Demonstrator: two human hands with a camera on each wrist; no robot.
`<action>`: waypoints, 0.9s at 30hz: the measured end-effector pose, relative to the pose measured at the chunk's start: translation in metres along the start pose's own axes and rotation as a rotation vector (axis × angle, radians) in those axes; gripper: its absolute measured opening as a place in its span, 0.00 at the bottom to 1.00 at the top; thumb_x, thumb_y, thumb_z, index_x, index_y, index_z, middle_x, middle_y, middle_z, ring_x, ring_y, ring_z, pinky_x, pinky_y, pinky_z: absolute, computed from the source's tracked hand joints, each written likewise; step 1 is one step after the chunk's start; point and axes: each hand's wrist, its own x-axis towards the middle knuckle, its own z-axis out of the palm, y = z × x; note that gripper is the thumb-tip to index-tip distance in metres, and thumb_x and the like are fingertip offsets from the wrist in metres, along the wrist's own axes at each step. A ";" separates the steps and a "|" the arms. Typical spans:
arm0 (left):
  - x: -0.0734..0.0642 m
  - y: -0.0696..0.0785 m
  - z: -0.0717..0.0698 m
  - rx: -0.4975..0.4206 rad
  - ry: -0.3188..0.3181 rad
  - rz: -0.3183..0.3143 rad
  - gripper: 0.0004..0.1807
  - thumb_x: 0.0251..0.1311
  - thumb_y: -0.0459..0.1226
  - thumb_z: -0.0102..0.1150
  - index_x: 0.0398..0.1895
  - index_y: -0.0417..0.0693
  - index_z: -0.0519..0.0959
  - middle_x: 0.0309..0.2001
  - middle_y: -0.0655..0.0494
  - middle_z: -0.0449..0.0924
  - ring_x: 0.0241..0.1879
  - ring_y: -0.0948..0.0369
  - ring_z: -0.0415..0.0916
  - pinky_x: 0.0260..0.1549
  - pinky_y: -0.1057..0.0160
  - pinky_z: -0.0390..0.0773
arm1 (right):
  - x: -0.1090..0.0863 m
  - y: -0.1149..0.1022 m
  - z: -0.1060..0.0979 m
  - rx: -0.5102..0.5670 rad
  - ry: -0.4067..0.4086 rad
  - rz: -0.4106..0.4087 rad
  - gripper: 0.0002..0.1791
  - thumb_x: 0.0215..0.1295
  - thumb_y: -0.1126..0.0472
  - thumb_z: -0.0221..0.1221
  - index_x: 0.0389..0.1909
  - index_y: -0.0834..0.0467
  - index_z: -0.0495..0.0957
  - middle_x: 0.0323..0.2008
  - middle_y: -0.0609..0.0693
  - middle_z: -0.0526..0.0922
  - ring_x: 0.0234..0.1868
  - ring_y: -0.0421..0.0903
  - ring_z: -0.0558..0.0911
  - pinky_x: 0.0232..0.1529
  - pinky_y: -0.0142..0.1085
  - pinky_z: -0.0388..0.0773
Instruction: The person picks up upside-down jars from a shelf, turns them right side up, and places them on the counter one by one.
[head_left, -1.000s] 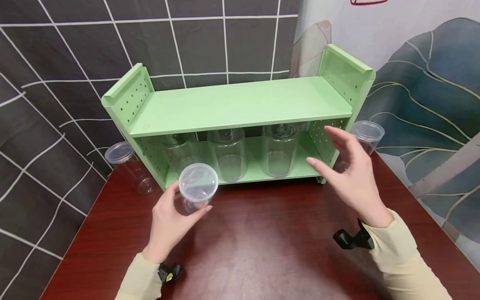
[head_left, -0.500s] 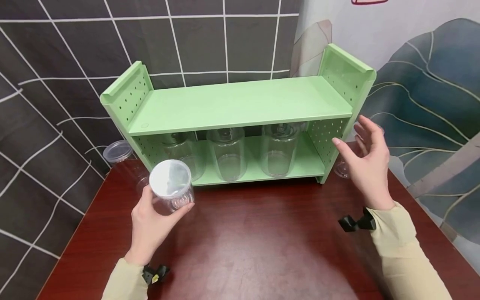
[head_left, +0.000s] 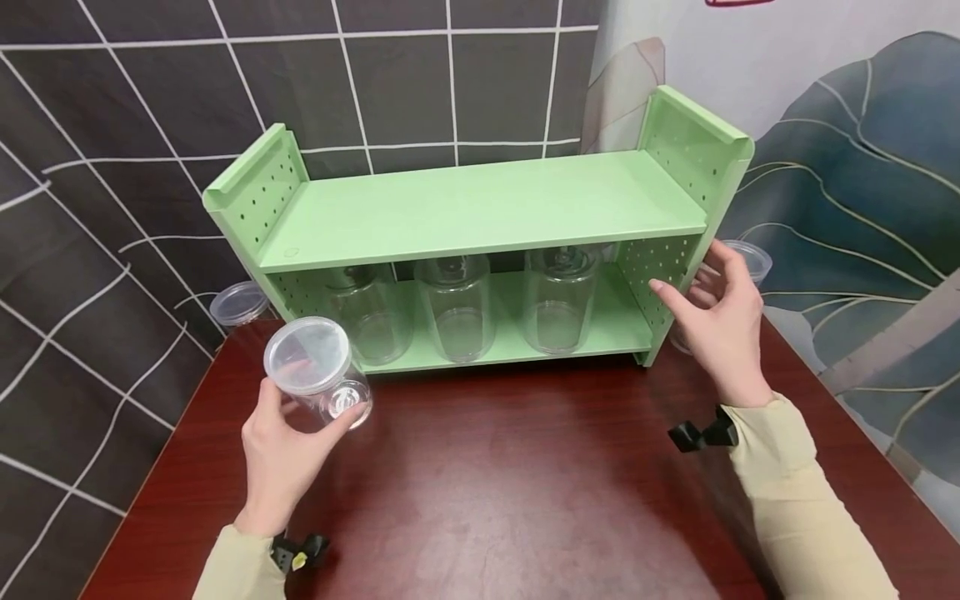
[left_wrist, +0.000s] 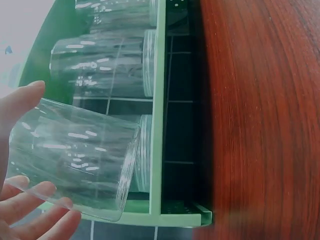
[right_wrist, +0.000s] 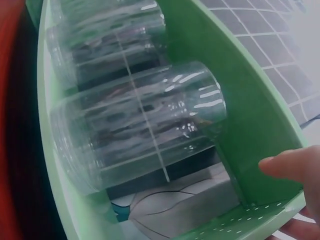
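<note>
My left hand [head_left: 281,462] holds a clear plastic jar [head_left: 324,379] with a translucent lid, tilted above the table in front of the shelf's left end. In the left wrist view the thumb and fingers span that jar [left_wrist: 75,155]. My right hand [head_left: 716,333] is at the right side panel of a green two-tier shelf [head_left: 480,208]. Its thumb [right_wrist: 280,165] extends over the panel's inner side, while its other fingers are partly hidden behind the panel. Whether they press it I cannot tell. Three clear jars, among them the middle jar [head_left: 453,312], stand on the lower tier.
One lidded jar [head_left: 240,304] stands left of the shelf, another jar [head_left: 750,260] at its right, partly behind my right hand. The shelf is on a red-brown wooden table [head_left: 510,500]. Dark tiled wall covering [head_left: 405,92] rises behind it.
My left hand has carried the jar leftward and tilted it. My right hand has moved right, then slightly back to the shelf's right panel. The shelf and standing jars stay put.
</note>
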 end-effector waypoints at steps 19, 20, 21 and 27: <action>0.010 -0.039 -0.020 -0.038 0.110 -0.169 0.34 0.43 0.38 0.85 0.51 0.37 0.75 0.42 0.58 0.83 0.39 0.71 0.80 0.41 0.79 0.77 | 0.012 0.001 0.004 -0.175 0.138 -0.070 0.21 0.67 0.65 0.62 0.61 0.58 0.75 0.53 0.51 0.83 0.44 0.36 0.84 0.44 0.23 0.81; 0.011 -0.042 -0.021 -0.038 0.116 -0.192 0.34 0.44 0.39 0.84 0.53 0.38 0.75 0.44 0.58 0.83 0.40 0.70 0.80 0.41 0.79 0.77 | 0.012 0.001 0.005 -0.181 0.141 -0.074 0.21 0.67 0.65 0.62 0.61 0.58 0.75 0.53 0.51 0.83 0.44 0.36 0.84 0.44 0.23 0.81; 0.012 -0.044 -0.024 -0.036 0.122 -0.215 0.35 0.45 0.40 0.84 0.54 0.39 0.75 0.44 0.57 0.83 0.41 0.70 0.79 0.41 0.79 0.77 | 0.013 0.001 0.005 -0.185 0.143 -0.078 0.21 0.67 0.65 0.62 0.60 0.58 0.75 0.53 0.51 0.83 0.43 0.36 0.84 0.44 0.23 0.81; 0.017 -0.060 -0.035 -0.027 0.129 -0.364 0.36 0.49 0.44 0.82 0.59 0.47 0.72 0.48 0.55 0.81 0.43 0.70 0.78 0.43 0.79 0.77 | 0.013 0.001 0.006 -0.193 0.142 -0.080 0.21 0.67 0.65 0.62 0.60 0.59 0.75 0.52 0.51 0.84 0.43 0.35 0.83 0.43 0.23 0.81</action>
